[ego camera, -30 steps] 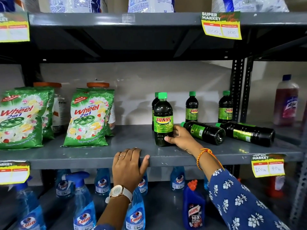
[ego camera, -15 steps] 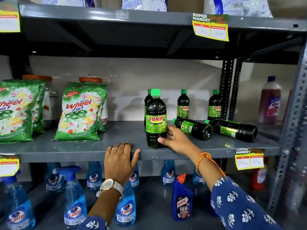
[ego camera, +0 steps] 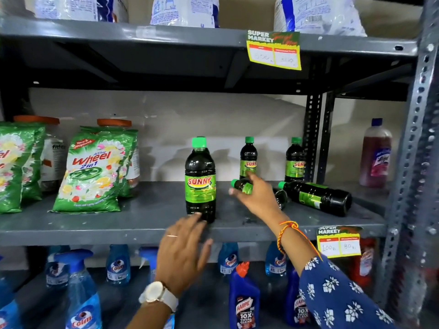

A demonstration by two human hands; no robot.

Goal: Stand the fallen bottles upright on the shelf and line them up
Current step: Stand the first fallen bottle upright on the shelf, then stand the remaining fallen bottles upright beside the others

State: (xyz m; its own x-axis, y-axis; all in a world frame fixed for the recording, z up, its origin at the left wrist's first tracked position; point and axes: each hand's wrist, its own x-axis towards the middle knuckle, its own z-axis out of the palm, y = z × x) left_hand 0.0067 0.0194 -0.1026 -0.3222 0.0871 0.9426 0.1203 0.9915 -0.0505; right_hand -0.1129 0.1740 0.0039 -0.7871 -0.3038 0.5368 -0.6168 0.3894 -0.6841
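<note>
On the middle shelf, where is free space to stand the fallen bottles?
Bare shelf lies between the Wheel packet and the front upright bottle. It is crowded right of that, where the right hand reaches two fallen bottles.

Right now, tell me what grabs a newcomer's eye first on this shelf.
A tall upright Sunny bottle stands front and centre on the middle shelf. Just right of it, the right hand reaches over one fallen bottle, with another fallen bottle lying beyond. Green Wheel packets sit left.
</note>
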